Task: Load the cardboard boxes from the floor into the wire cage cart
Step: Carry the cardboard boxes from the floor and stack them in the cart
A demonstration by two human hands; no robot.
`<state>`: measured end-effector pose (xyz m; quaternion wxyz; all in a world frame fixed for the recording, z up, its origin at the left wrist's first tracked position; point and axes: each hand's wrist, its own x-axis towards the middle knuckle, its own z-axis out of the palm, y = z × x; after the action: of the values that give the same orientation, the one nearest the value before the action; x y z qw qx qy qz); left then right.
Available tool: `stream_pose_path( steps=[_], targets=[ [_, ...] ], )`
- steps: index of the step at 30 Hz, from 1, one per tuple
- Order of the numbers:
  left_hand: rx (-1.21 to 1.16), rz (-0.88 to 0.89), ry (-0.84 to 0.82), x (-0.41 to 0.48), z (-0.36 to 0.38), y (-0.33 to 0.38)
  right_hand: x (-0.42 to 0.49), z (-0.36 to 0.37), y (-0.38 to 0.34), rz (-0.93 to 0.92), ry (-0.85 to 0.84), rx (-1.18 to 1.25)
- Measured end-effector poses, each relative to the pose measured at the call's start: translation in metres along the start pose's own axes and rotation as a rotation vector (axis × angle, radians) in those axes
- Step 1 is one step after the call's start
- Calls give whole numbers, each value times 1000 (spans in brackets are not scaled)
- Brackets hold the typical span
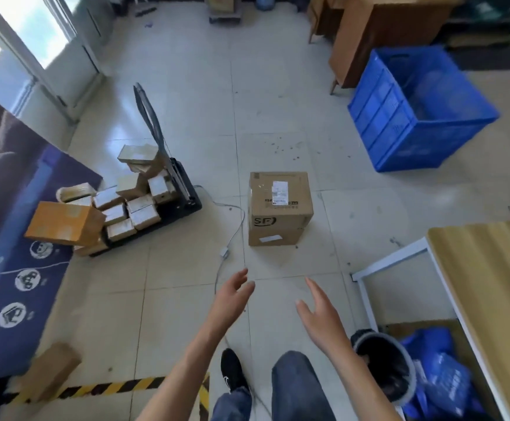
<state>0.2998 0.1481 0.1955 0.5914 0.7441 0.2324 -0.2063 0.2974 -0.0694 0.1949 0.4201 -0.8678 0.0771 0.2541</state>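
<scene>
A brown cardboard box [279, 208] with a white label and an "SF" logo stands upright on the tiled floor at the middle. My left hand [232, 299] and my right hand [319, 311] are both stretched out below it with straight fingers, palms facing each other, holding nothing and a short way from the box. A small brown box [50, 370] lies on the floor at the lower left. No wire cage cart is in view.
A black platform trolley [183, 189] at the left carries several small boxes and an orange box [63, 223]. A grey cable [232, 238] runs across the floor. A blue crate [420, 107] stands at the right, a table [490, 287] and a bin [384, 366] at the lower right.
</scene>
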Motion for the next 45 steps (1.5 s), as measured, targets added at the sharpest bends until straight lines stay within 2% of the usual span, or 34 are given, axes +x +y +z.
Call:
stream_pose_path(
  steps=[3,11,19,27,36,45],
  targets=[
    [52,-12,-25,57,-2,32,52,-16,-8,38,-9,27],
    [45,-136,54,241,16,84,244,-63,-1,116,-85,34],
    [-13,-244,97,393,42,87,383,-107,8,201,-156,-100],
    [-8,-318,40,517,34,66,484,-85,5,328,-147,-124],
    [116,-440,104,595,11,27,570,-54,27,405,-179,-259],
    [-92,-462,11,629,57,-18,650,-52,70,461,-69,-145]
  ],
)
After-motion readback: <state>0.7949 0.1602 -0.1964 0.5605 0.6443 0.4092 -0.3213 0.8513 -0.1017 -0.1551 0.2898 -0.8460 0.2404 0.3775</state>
